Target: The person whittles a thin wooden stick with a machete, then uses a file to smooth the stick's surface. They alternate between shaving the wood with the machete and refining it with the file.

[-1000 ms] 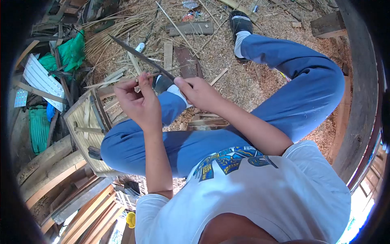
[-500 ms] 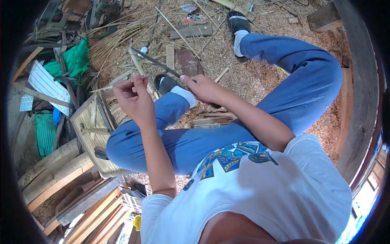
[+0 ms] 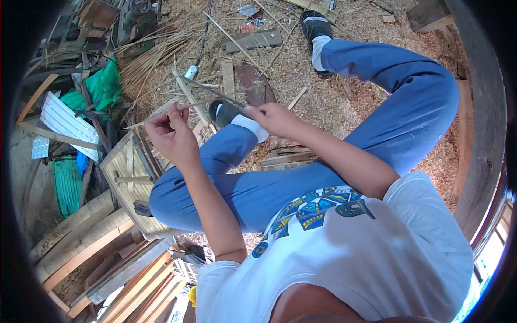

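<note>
My left hand [image 3: 175,139] pinches a thin bamboo or wood strip [image 3: 202,102] between thumb and fingers. The strip runs past the hand on the left and reaches out to the right above a shoe [image 3: 225,113]. My right hand [image 3: 276,120] is wrapped round the handle of a long knife [image 3: 237,104]. Its dark narrow blade, smeared by motion, points up and left and crosses the strip in this view. Both hands are above my bent legs in blue trousers [image 3: 242,188].
A bundle of thin strips [image 3: 148,59] lies on the shaving-covered ground. At left are a green plastic sheet [image 3: 105,86], a white corrugated panel [image 3: 70,124] and a slatted wooden piece [image 3: 126,183]. Stacked boards [image 3: 142,285] fill the lower left. A thick beam [image 3: 482,118] stands at right.
The knife blade has turned edge-on and blurred, its tip lower. More of the strip now shows, stretching right past the knife and left of my left hand. My right hand has shifted slightly right and down.
</note>
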`<state>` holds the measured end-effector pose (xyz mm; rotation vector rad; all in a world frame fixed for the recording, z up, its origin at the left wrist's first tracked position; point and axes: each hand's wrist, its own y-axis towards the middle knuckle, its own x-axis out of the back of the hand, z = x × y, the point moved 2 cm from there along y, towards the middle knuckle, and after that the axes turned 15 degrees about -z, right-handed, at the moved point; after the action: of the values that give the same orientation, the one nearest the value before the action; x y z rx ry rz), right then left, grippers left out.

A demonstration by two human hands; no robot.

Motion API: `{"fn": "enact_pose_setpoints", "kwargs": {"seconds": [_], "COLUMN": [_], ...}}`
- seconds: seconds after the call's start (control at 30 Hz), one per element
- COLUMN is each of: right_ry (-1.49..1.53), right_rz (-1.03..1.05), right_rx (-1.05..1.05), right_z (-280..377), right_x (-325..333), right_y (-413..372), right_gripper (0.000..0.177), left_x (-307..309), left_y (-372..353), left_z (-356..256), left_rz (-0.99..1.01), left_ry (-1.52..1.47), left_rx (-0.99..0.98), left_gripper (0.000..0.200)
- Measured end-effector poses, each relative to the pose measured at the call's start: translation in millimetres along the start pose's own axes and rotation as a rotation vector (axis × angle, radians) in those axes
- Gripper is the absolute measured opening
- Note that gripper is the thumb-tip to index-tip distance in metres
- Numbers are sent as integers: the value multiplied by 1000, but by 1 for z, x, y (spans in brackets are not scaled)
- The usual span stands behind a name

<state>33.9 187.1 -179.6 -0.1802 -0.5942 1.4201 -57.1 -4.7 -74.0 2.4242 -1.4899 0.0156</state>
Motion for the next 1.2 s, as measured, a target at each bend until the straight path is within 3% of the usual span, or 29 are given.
{"fn": "enact_pose_setpoints", "kwargs": {"seconds": [0.07, 0.2, 0.23, 0.37, 0.47, 0.5, 0.6, 0.67, 0.77, 0.87, 1.03, 1.2], "right_ry": [-46, -57, -33, -159, -228, -108, -135, -159, -160, -136, -200, -117], "right_rz": [90, -113, -119, 24, -24, -71, 17, 4, 34, -63, 58, -35], "right_rx": [-154, 241, 250, -95, 36, 158, 101, 34, -42, 188, -52, 104], "right_z": [-8, 11, 19, -35, -10, 8, 16, -24, -36, 8, -42, -3], "right_x": [9, 0, 3, 9, 14, 13, 7, -2, 6, 8, 9, 11], "right_y": [7, -8, -15, 12, 6, -8, -12, 9, 20, -8, 21, 1], "right_gripper": [70, 72, 75, 77, 76, 73, 74, 73, 74, 74, 76, 72], "left_x": [9, 3, 1, 17, 14, 11, 12, 23, 27, 17, 29, 11], "left_y": [9, 11, 12, 24, 25, 25, 24, 30, 35, 38, 40, 37], "left_z": [7, 5, 8, 21, 16, 16, 17, 29, 28, 29, 32, 27], "left_rz": [9, 11, 12, 12, 33, 18, 27, 1, -7, 56, 21, 70], "left_ry": [3, -11, -20, -79, -8, -10, -34, -23, -17, -56, -20, -99], "left_rx": [38, 44, 29, 72, 75, 50, 47, 59, 88, 41, 87, 47], "left_gripper": [21, 21, 21, 21, 21, 21, 21, 21, 21, 21, 24, 24]}}
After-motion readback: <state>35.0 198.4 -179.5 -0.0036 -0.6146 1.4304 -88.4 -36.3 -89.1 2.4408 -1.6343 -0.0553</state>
